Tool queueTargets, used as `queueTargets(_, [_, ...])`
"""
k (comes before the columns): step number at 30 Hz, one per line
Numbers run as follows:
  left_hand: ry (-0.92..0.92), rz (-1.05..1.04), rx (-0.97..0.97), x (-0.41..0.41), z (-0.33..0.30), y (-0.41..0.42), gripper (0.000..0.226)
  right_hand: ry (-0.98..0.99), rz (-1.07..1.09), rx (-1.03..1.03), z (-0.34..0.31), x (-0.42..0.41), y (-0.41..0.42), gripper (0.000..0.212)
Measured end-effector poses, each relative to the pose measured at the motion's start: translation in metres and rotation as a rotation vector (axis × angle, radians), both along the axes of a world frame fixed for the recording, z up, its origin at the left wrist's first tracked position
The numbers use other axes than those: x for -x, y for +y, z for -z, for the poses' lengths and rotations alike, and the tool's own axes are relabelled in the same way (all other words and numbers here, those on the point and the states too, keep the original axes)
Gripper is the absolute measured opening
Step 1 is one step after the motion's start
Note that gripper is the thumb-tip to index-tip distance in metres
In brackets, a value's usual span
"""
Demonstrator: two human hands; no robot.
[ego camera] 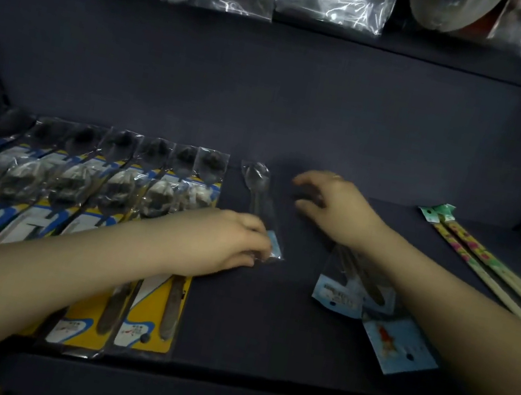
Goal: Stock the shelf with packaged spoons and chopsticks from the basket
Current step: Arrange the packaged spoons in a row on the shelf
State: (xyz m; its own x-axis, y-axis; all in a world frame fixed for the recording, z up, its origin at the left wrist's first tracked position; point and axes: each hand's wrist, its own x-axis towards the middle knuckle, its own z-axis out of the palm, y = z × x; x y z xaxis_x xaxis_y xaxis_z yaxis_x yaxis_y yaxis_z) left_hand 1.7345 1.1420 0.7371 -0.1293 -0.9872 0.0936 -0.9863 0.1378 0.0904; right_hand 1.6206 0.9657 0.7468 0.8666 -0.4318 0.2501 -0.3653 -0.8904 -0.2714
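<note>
Left hand (pixel 230 244) is pinching the near end of a clear spoon pack (pixel 259 206) lying flat on the dark shelf (pixel 301 117), bowl pointing to the far side. It sits just right of the overlapping rows of yellow spoon cards (pixel 152 248). Right hand (pixel 334 207) hovers a bit further right, fingers loosely curled, holding nothing, with blue packs (pixel 372 307) under its wrist. Chopsticks (pixel 483 268) are way off right.

2 bare forearms; ring on right hand (pixel 337 207)
</note>
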Motion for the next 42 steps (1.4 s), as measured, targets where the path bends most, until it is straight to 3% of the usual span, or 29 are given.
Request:
queueTargets(5, [-0.024, -0.062, -0.035, 0.001, -0.005, 0.001, 0.013, 0.131, 0.259, 0.046, 0.004, 0.026, -0.02, 0.032])
queueTargets(10, [-0.073, -0.119, 0.071, 0.008, -0.006, 0.0, 0.025, 0.179, 0.339, -0.017, 0.001, 0.022, -0.017, 0.036])
queueTargets(13, [0.035, -0.209, 0.223, 0.02, -0.012, -0.005, 0.029, 0.27, 0.409, -0.068, -0.007, 0.012, -0.01, 0.025])
queueTargets(18, [0.213, -0.326, 0.327, 0.037, -0.021, -0.01, 0.018, 0.412, 0.409, -0.111, -0.015, 0.0, -0.003, 0.026])
queueTargets(22, [0.418, -0.464, 0.324, 0.049, -0.017, -0.008, 0.012, 0.431, 0.331, -0.367, -0.016, 0.0, 0.0, 0.027])
queueTargets(27, [0.667, -0.599, 0.346, 0.064, -0.014, -0.012, 0.024, 0.11, 0.107, -0.503, -0.019, 0.017, 0.004, 0.033])
queueTargets(30, [0.981, -0.674, 0.428, 0.075, -0.018, -0.016, 0.034, -0.101, -0.157, -0.725, -0.038, 0.04, 0.016, 0.029])
queueTargets(34, [1.331, -0.542, 0.587, 0.1, -0.035, -0.016, 0.024, -0.075, -0.401, -0.85, -0.053, 0.08, 0.033, 0.025])
queueTargets(36, [1.352, -0.466, 0.677, 0.112, -0.042, -0.013, 0.009, -0.045, -0.41, -0.827, -0.051, 0.095, 0.04, 0.023])
queueTargets(38, [1.324, -0.465, 0.721, 0.121, -0.044, -0.012, 0.009, -0.075, -0.387, -0.847, -0.045, 0.107, 0.044, 0.018])
queueTargets(42, [1.323, -0.538, 0.819, 0.132, -0.043, -0.013, 0.017, -0.035, -0.361, -1.124, -0.027, 0.13, 0.041, 0.02])
